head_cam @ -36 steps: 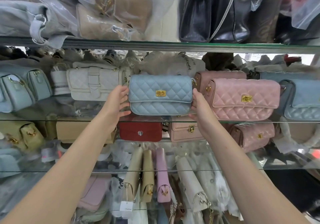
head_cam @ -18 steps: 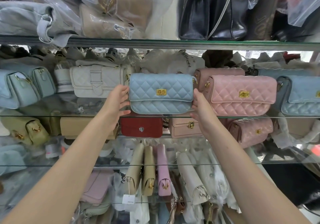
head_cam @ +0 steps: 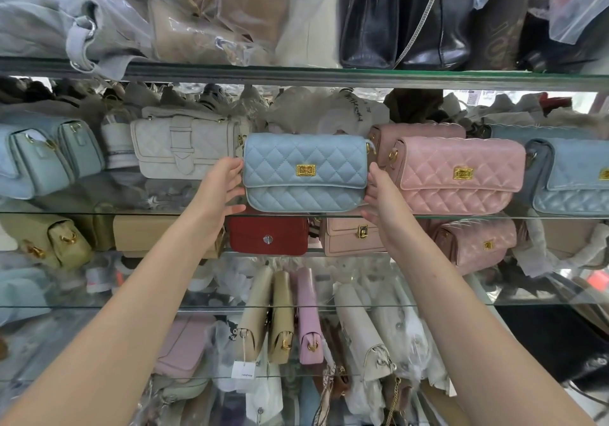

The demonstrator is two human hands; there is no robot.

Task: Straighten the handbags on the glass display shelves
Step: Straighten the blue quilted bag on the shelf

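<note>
Standing upright at the front lip of the middle glass shelf (head_cam: 131,213), the blue quilted handbag (head_cam: 304,181) faces outward with its gold clasp (head_cam: 305,170) centred on the flap. The left hand (head_cam: 220,191) lies against the bag's left end with its fingers fairly straight and the thumb reaching under the lower corner. The right hand (head_cam: 379,201) is set against the right end in the same flat way. Both hands are spread rather than curled round the bag, which sits sandwiched between them. The right fingertips run up the bag's side and are partly hidden behind it, so how far they reach cannot be told.

Room at either end is tight. The white handbag (head_cam: 184,148) stands near on the left and set further back, and the left hand fills the gap. The pink quilted handbag (head_cam: 461,175) stands just beside on the right, with the right hand wedged between the two bags. Crumpled plastic wrapping (head_cam: 329,112) hides the back of the shelf behind the bag. Another blue bag (head_cam: 573,178) at the far right is cut off by the frame edge.

Below, seen through the glass, a red bag (head_cam: 268,236) is partly covered by the left wrist. Lower shelves blur into reflections and wrapped goods.
</note>
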